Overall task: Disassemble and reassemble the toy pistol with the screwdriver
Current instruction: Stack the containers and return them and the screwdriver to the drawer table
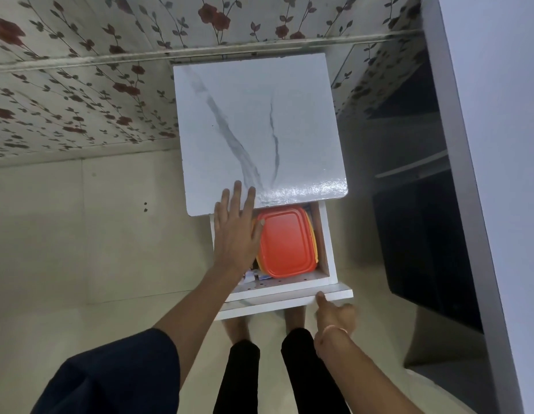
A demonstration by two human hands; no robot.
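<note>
Pistol: not showing in this view; I cannot tell where it is lying.
Screwdriver: likewise not showing.
Left grip [234, 234]: reaching forward with fingers straight and apart, holding nothing; fingertips are lying over the near edge of the surface [259, 130], the palm hanging over the left side of the drawer [289, 297].
Right grip [334, 315]: clamping on the drawer's front, one digit lying up against its edge, the other fingers curling beneath it.
Drawer: standing pulled out, between the two grips.
Box [285, 243]: lying in the drawer, orange lid facing up, just right of the left grip's thumb; whether the thumb is touching it I cannot tell.
Small items [253, 274]: lying under the left wrist, too small to tell.
Surface: white, grey-veined, stretching away beyond the left fingertips.
Legs [238, 377]: standing in dark trousers, below the drawer front.
Floor [50, 234]: pale, spreading left of the left grip.
</note>
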